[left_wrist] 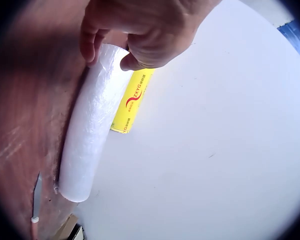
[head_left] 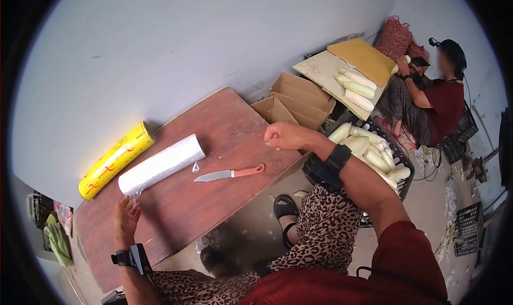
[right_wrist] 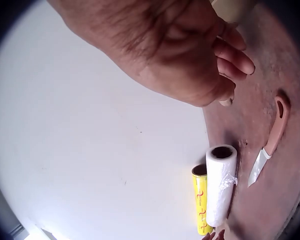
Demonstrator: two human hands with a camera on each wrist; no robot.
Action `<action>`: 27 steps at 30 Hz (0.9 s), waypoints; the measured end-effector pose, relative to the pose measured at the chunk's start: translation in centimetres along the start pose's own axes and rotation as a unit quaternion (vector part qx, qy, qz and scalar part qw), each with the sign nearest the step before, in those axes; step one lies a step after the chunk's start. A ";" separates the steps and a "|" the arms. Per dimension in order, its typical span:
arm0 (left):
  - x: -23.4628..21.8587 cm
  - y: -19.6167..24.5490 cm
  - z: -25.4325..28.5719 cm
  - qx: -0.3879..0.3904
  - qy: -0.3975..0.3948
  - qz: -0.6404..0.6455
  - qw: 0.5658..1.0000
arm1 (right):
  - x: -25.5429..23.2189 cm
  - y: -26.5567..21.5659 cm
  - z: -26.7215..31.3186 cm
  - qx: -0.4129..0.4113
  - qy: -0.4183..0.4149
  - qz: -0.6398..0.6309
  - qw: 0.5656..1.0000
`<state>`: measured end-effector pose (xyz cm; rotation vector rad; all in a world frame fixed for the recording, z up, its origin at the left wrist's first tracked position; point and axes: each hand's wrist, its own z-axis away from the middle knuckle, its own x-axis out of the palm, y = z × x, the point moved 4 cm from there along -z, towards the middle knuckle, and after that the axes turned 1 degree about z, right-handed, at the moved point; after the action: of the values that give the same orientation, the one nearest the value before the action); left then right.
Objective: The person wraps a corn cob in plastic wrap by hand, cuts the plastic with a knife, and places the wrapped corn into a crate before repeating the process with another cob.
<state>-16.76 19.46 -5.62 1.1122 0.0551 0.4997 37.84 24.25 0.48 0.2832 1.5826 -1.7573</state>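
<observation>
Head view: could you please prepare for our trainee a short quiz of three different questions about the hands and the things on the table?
1. True or false: the right hand holds the knife.
2. Which hand is nearer to the white roll?
3. Fill the gap: the other roll, between the white one and the wall, is ____ in colour.

Key: 1. False; the knife lies on the table. 2. The left hand. 3. Yellow.
</observation>
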 end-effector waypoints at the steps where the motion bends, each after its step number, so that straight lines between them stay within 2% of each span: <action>1: 0.1 -0.2 -0.6 -0.016 -0.009 0.013 1.000 | -0.7 -0.2 0.4 0.003 0.005 -0.015 1.000; 6: 0.6 -0.6 -0.8 -0.018 0.025 0.010 0.999 | -5.6 0.4 1.5 0.017 0.042 -0.036 0.998; 8: 0.9 -0.1 0.1 -0.001 0.043 -0.013 0.999 | -8.6 2.8 1.5 0.025 0.088 -0.008 0.996; 9: 0.9 0.1 0.3 0.003 0.031 -0.025 0.999 | -10.1 3.6 2.1 0.039 0.139 0.052 0.988; 10: 1.0 0.2 0.4 0.007 0.018 -0.038 0.999 | -11.7 4.3 2.8 0.052 0.189 0.112 0.974; 12: 1.1 0.3 0.8 0.008 0.009 -0.067 0.998 | -14.2 9.3 3.2 0.109 0.261 0.122 0.951; 16: 1.4 0.2 1.4 0.005 0.014 -0.120 0.993 | -17.7 14.8 6.2 0.183 0.340 0.247 0.889; 19: 0.8 -0.6 0.4 0.002 0.003 -0.122 0.993 | -20.0 18.4 7.9 0.256 0.389 0.333 0.820; 20: 0.3 -0.9 0.0 0.000 0.000 -0.119 0.993 | -20.6 18.8 8.4 0.280 0.379 0.339 0.815; 23: 0.0 -1.2 0.0 0.003 0.042 -0.081 0.996 | -23.1 20.0 9.4 0.284 0.387 0.362 0.799; 27: 0.2 -0.9 0.7 0.030 0.090 -0.107 0.990 | -25.8 22.3 9.5 0.295 0.369 0.390 0.791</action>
<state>-16.05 18.64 -5.99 1.1031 0.3453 0.4061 73.23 25.83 1.24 1.8312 1.0082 -1.4291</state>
